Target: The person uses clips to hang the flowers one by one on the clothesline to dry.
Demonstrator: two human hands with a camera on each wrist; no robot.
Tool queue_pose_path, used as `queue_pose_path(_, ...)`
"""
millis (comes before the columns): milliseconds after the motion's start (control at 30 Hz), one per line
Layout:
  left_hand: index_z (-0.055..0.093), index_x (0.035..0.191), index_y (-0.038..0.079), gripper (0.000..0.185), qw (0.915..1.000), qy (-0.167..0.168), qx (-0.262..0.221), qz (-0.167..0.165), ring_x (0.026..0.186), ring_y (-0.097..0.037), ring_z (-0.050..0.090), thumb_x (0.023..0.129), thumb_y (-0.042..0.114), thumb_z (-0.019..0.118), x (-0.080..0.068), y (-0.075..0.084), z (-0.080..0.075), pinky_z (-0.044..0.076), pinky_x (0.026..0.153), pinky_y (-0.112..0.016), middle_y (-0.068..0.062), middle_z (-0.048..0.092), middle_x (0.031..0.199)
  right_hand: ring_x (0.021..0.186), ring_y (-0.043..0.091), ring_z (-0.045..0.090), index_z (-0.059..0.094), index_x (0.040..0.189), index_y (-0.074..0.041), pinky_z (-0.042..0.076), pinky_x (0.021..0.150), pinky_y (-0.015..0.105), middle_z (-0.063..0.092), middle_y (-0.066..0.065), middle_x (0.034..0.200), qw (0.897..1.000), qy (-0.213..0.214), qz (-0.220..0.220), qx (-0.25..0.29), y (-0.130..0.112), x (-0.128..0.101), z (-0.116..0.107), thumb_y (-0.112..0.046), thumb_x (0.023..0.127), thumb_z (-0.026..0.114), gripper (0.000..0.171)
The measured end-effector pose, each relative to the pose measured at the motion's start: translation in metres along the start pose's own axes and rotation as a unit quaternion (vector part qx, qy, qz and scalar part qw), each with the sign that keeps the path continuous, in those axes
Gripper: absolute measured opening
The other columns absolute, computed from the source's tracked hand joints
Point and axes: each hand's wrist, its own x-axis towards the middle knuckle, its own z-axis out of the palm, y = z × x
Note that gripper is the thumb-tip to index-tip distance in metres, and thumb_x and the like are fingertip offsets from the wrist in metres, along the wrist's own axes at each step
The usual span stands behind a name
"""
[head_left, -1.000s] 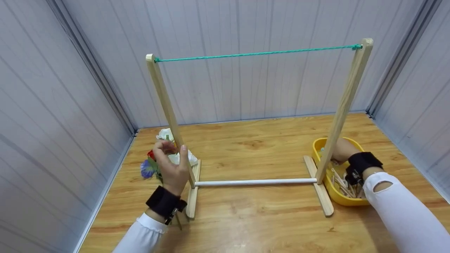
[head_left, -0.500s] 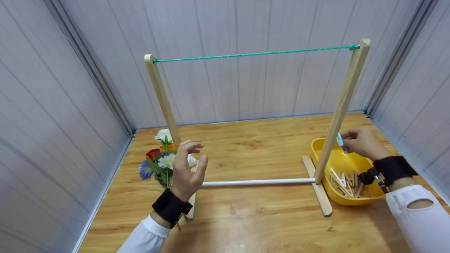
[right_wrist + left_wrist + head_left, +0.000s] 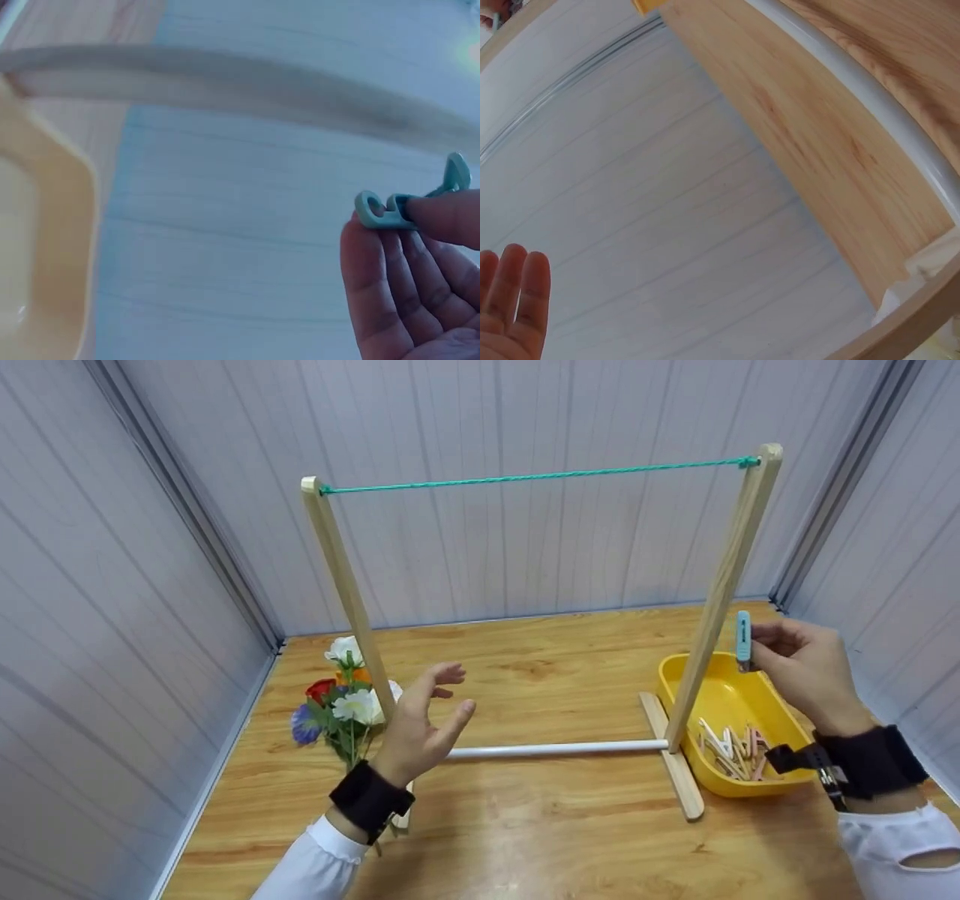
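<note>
Pinched between the thumb and fingers of my right hand [image 3: 814, 671] is a light blue clothespin [image 3: 743, 639], held above the yellow basin [image 3: 670, 664]. The right wrist view shows the clothespin [image 3: 386, 212] from close by, its hooked end pointing away from the thumb. My left hand [image 3: 424, 724] hovers before the left post of the wooden frame [image 3: 337, 562], fingers and thumb spread apart, holding nothing. Behind that hand lies a bunch of flowers [image 3: 352, 705] in white, red, orange and purple. A green cord [image 3: 525, 478] runs taut between the tops of the two posts.
Several more clothespins [image 3: 739, 754] lie in the near end of the basin, which sits right of the right post [image 3: 724, 585]. A white rod [image 3: 559, 749] joins the posts near the wooden tabletop [image 3: 540, 832]. Grey panel walls [image 3: 487, 555] enclose the back and sides.
My right hand has come up out of the basin, lifting the light blue clothespin. My left hand has moved right, away from the flowers, and its fingers have spread.
</note>
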Motion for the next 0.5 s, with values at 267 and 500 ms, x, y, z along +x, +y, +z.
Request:
queue_pose_path(267,0.064,0.135,-0.002,0.038,0.9982,-0.056,-0.013,-0.016,0.115,-0.034,0.072,0.100,0.007,0.075,0.006,0.007,0.006,0.063,0.091,-0.045,-0.019,0.073,0.128,0.073,-0.008,0.068,0.079,0.106,0.010,0.054,0.069,0.006,0.076,-0.018,0.090,0.991,0.063,-0.115,0.028,-0.041,-0.023,0.012,0.015,0.093,0.072,0.016)
queue_pose_path(500,0.064,0.133,0.000,0.035,0.9942,-0.107,-0.004,0.007,0.112,-0.029,0.075,0.102,0.012,0.075,0.013,0.014,0.013,0.064,0.091,-0.042,-0.018,0.073,0.129,0.082,-0.011,0.069,0.081,0.102,0.006,0.054,0.075,0.005,0.080,-0.005,0.089,0.960,0.019,-0.277,0.029,-0.058,-0.032,0.036,0.026,0.080,0.076,0.030)
